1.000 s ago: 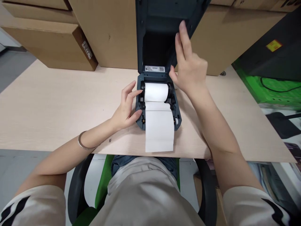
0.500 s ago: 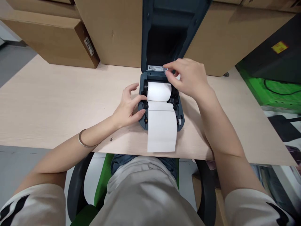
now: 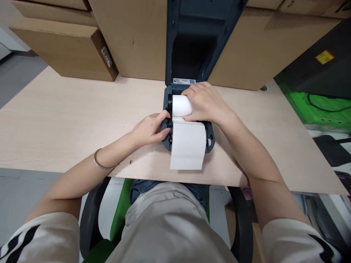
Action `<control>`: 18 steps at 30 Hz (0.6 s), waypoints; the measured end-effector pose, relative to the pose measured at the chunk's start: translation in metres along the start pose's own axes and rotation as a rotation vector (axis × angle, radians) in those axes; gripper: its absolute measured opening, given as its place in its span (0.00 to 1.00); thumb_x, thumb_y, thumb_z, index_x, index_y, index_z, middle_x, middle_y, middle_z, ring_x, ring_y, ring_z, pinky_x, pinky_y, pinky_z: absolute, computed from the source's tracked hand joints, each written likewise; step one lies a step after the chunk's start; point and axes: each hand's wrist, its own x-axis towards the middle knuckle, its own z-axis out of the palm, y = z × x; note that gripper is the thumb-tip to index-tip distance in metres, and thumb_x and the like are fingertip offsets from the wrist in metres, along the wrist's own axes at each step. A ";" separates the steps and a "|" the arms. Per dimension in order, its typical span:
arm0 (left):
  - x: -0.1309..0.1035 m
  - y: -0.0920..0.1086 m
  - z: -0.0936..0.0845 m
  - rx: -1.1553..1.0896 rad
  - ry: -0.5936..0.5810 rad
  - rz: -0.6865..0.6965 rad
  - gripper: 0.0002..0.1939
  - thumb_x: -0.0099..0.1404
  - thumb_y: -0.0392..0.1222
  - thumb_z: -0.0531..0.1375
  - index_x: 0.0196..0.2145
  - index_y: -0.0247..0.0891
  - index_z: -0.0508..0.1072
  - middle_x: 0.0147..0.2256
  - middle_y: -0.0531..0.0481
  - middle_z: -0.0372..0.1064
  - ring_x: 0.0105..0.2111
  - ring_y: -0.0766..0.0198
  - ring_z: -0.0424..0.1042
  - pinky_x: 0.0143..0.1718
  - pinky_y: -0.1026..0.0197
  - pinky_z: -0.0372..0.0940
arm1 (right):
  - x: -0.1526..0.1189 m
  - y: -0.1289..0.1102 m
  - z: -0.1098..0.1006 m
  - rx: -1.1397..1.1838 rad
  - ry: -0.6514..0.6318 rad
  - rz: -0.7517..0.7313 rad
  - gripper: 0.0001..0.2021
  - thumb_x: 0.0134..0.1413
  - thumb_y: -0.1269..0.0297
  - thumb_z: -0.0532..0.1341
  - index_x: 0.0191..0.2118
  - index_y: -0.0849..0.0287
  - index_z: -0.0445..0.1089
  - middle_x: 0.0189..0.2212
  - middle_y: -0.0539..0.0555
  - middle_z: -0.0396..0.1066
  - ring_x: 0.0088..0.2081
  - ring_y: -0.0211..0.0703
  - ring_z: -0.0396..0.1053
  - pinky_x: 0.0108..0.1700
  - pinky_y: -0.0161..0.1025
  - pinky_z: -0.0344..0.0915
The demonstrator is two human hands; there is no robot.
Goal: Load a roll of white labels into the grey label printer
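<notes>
Right hand: since the earlier frame it has come down from beside the raised lid [image 3: 201, 29], and the right hand [image 3: 207, 101] is now over the paper roll [image 3: 181, 106].
Left hand: the left hand [image 3: 150, 129] has drawn its fingers in closer at the left side of the machine base [image 3: 210, 128].
Loose strip: the paper strip [image 3: 188, 146] now ends a little further back from the front edge of the table [image 3: 82, 120].
Roll: it lies crosswise in the base, in front of the hinge, its left end showing and its right end under the palm.
Grip on the roll: from where I stand, the right hand grasps it, fingers over the far side, thumb low on the near side.
Grip on the base: the left thumb and forefinger touch the left wall; whether they pinch it or only steady it, I can't tell.
Turning it well: I'd keep thumb and fingers level, pressing lightly, so the roll stays square and its paper doesn't crease.
Steadying it well: the left hand would do best holding the base flat, its fingertips clear of the parts beside the roll.
Watch for: the strip running straight over the front; a skewed pull could bunch it to one side.
Lid: it stands open behind the base, near the cardboard boxes [image 3: 68, 51], with neither hand holding it up.
</notes>
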 end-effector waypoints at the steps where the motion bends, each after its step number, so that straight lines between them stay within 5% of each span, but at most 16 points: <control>1: 0.000 0.000 0.000 -0.001 0.008 0.013 0.22 0.75 0.62 0.49 0.48 0.40 0.66 0.27 0.53 0.68 0.24 0.58 0.69 0.29 0.58 0.64 | 0.000 0.001 0.000 0.006 0.030 -0.011 0.31 0.52 0.58 0.68 0.59 0.71 0.70 0.54 0.69 0.74 0.57 0.67 0.69 0.62 0.57 0.59; 6: -0.001 0.001 -0.001 0.001 -0.001 0.023 0.23 0.76 0.62 0.48 0.48 0.38 0.65 0.29 0.51 0.69 0.26 0.57 0.70 0.30 0.59 0.64 | -0.011 0.015 -0.016 0.169 0.262 -0.009 0.31 0.42 0.58 0.74 0.54 0.58 0.70 0.52 0.62 0.75 0.54 0.66 0.71 0.59 0.59 0.66; 12: -0.002 -0.001 0.000 0.009 -0.038 -0.034 0.27 0.76 0.66 0.46 0.50 0.39 0.65 0.32 0.49 0.71 0.29 0.56 0.72 0.33 0.57 0.66 | -0.055 0.057 -0.059 0.326 0.588 0.052 0.31 0.46 0.55 0.75 0.56 0.52 0.69 0.57 0.59 0.73 0.57 0.60 0.72 0.58 0.54 0.71; 18: -0.002 0.000 -0.001 0.009 -0.049 -0.043 0.28 0.76 0.67 0.44 0.50 0.39 0.65 0.32 0.48 0.72 0.31 0.55 0.72 0.35 0.57 0.68 | -0.073 0.118 -0.045 0.191 0.354 0.553 0.38 0.41 0.65 0.79 0.61 0.54 0.70 0.56 0.60 0.75 0.56 0.59 0.74 0.55 0.51 0.69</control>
